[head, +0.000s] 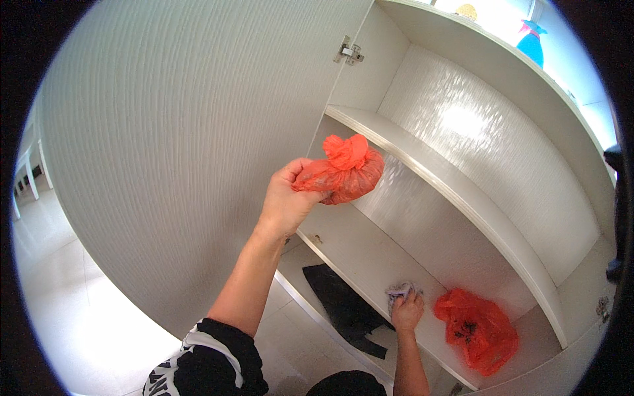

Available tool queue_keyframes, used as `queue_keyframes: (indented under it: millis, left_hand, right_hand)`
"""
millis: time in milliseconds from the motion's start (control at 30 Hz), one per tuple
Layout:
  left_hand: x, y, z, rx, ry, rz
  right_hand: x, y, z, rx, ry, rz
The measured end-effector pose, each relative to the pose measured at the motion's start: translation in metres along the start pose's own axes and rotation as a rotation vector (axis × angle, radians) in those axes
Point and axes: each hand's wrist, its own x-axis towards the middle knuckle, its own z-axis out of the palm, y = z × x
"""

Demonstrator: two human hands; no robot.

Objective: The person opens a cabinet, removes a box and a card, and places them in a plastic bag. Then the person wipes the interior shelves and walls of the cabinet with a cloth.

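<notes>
A knotted red plastic bag [346,173] is gripped in my left hand [287,200], raised in front of the middle shelf's left end. What the bag contains cannot be made out. My right hand [408,312] presses a crumpled pale cloth [403,292] onto the lower shelf board [366,252] of the cabinet. To the right of that hand, a second red plastic bag [495,336] lies crumpled and open on the same board, with dark bits in it. A small brownish mark [315,238] shows near the board's left end.
The textured cabinet door [188,123] stands wide open on the left, on a metal hinge [351,52]. The middle shelf [446,183] overhangs the lower one. Below lies a black sheet [342,307]. A blue bottle [532,47] stands on top. White chair legs [32,178] show far left.
</notes>
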Motion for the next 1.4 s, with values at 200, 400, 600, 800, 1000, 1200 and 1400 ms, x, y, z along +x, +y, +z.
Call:
queue_keyframes:
  millis: [200, 400, 600, 800, 1000, 1200, 1400]
  left_hand:
    - [0.002, 0.019, 0.033, 0.152, 0.187, 0.208]
    - [0.132, 0.02, 0.073, 0.731, 0.154, 0.324]
    - [0.225, -0.015, 0.086, 1.105, 0.213, 0.463]
    - [0.237, -0.031, 0.075, 1.146, 0.287, 0.488]
    - [0.227, -0.027, 0.076, 1.135, 0.29, 0.507]
    - [0.205, -0.014, 0.087, 1.036, 0.343, 0.446]
    - [0.184, -0.001, 0.096, 1.008, 0.305, 0.422]
  right_hand:
    - [-0.003, 0.001, -0.004, -0.006, -0.094, 0.028]
    - [-0.002, -0.003, -0.013, 0.044, -0.115, 0.034]
    - [-0.001, -0.002, -0.013, 0.052, -0.037, 0.032]
    - [0.005, 0.005, -0.013, 0.087, -0.055, -0.053]
    - [0.012, 0.013, -0.005, 0.07, -0.12, -0.034]
    - [0.008, 0.016, 0.0, 0.055, -0.061, -0.047]
    - [0.005, 0.019, -0.003, 0.027, -0.079, -0.041]
